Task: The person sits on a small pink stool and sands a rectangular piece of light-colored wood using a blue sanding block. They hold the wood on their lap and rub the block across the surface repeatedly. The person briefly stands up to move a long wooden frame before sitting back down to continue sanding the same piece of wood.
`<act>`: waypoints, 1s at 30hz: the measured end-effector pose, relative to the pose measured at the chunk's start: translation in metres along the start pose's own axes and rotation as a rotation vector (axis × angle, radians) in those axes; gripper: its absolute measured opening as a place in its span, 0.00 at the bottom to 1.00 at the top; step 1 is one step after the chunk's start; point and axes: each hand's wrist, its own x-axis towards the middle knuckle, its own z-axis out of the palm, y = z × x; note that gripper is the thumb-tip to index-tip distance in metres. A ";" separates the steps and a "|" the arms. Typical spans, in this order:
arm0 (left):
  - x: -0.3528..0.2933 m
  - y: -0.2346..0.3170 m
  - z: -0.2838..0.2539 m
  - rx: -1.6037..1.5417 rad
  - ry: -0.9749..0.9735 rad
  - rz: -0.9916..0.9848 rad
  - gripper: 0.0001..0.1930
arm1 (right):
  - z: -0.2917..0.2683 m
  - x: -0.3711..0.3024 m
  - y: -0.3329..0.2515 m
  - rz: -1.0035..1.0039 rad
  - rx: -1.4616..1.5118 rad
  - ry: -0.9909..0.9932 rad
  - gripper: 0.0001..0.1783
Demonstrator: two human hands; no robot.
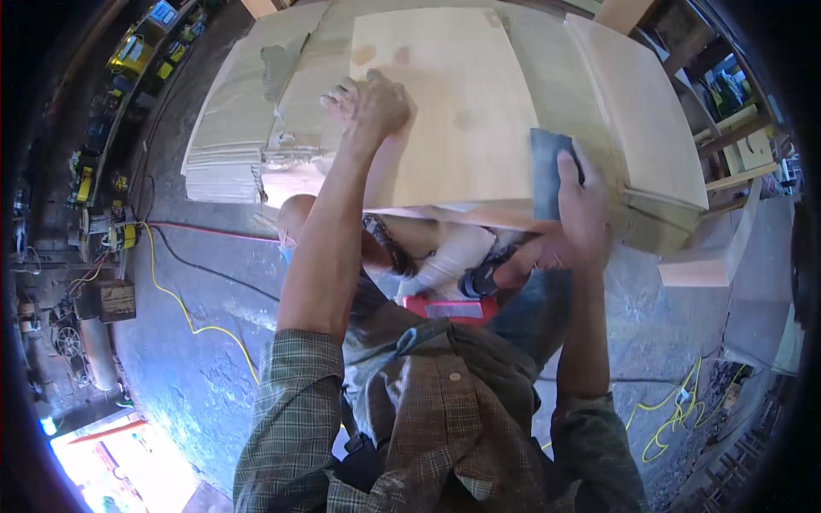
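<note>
A pale wooden panel (462, 103) with a few darker spots lies on a cardboard-covered surface in front of me. My left hand (372, 107) rests on its left part, with fingers bent but apart and nothing in them. At the near right corner of the panel, my right hand (583, 192) grips a piece of dark blue-grey sandpaper (547, 162). The sandpaper lies along the panel's right edge, with my thumb on top of it. Slight blur hides some of the right-hand fingers, and I cannot tell whether a block is inside the sandpaper.
Stacked cardboard (224, 175) lies left of the panel, and another pale panel (637, 115) lies to the right. Below are a red-and-white object (449, 309), a yellow cord (192, 325) and a coiled yellow cord (676, 419). Shelves with yellow-and-black tools (128, 56) line the left.
</note>
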 end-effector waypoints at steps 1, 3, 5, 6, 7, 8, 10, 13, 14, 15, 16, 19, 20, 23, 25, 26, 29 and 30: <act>-0.009 0.001 -0.001 -0.007 -0.009 0.005 0.27 | -0.010 -0.002 -0.015 0.027 -0.098 -0.021 0.28; -0.023 0.008 -0.008 -0.039 -0.069 0.002 0.26 | -0.021 -0.004 -0.017 0.057 -0.278 -0.078 0.31; -0.027 0.009 -0.010 -0.042 -0.080 0.012 0.26 | -0.023 -0.001 -0.009 0.056 -0.428 -0.171 0.34; -0.026 0.009 -0.010 -0.031 -0.060 0.024 0.26 | -0.024 0.001 -0.006 0.077 -0.427 -0.207 0.35; -0.025 0.011 -0.008 -0.021 -0.041 0.035 0.26 | -0.024 0.003 -0.004 0.098 -0.426 -0.242 0.37; -0.021 0.012 0.000 -0.043 0.109 0.082 0.25 | -0.022 0.007 -0.003 0.117 -0.422 -0.281 0.38; -0.008 0.013 0.020 -0.089 0.409 0.173 0.24 | -0.012 0.013 -0.006 0.014 -0.460 -0.188 0.40; 0.005 0.017 0.031 -0.138 0.334 0.392 0.26 | 0.002 0.026 -0.003 0.023 -0.550 -0.182 0.41; 0.009 0.022 0.034 -0.152 0.318 0.403 0.26 | 0.006 0.034 -0.002 0.055 -0.583 -0.194 0.42; 0.008 0.022 0.040 -0.158 0.296 0.409 0.26 | 0.011 0.044 -0.005 0.065 -0.579 -0.222 0.42; 0.006 0.022 0.044 -0.163 0.273 0.415 0.26 | 0.013 0.059 -0.014 0.074 -0.575 -0.251 0.43; 0.002 0.019 0.034 -0.158 0.155 0.453 0.28 | 0.028 0.080 -0.009 0.070 -0.510 -0.265 0.42; 0.004 0.010 0.044 -0.075 0.274 0.435 0.29 | 0.036 0.085 -0.009 0.042 -0.468 -0.261 0.42; 0.001 0.013 0.047 -0.043 0.338 0.468 0.30 | 0.021 0.048 0.021 -0.091 -0.385 -0.120 0.38; 0.000 0.020 0.040 0.017 0.325 0.453 0.30 | 0.022 0.056 0.010 -0.081 -0.275 -0.204 0.36; -0.002 0.021 0.035 0.042 0.318 0.465 0.30 | 0.019 0.055 -0.001 -0.061 -0.220 -0.231 0.35; -0.009 0.018 0.034 -0.080 0.342 0.468 0.29 | 0.047 0.106 -0.028 0.084 -0.299 -0.327 0.30; -0.007 0.013 0.029 -0.114 0.242 0.483 0.30 | 0.045 0.104 -0.025 0.059 -0.280 -0.326 0.30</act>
